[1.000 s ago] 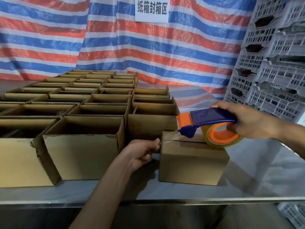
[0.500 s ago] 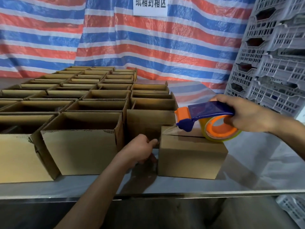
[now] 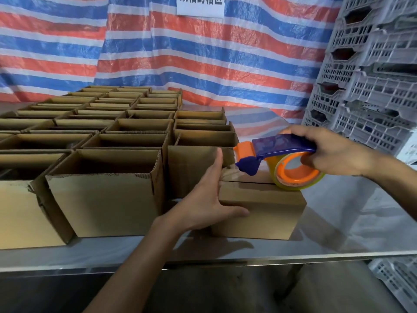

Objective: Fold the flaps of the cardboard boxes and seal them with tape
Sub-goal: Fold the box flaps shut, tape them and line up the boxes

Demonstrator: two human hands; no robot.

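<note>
Left hand (image 3: 200,199) conceals the closed box's (image 3: 259,213) left end. Tape dispenser (image 3: 279,147) under the right hand (image 3: 334,152) hides part of the seam. Sign (image 3: 200,6) above: cut off, unreadable.

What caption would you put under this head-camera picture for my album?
Left hand steadies a closed cardboard box while the right hand holds a tape dispenser on its top.

Closed brown box (image 3: 259,211), tape dispenser (image 3: 279,161) atop
</note>
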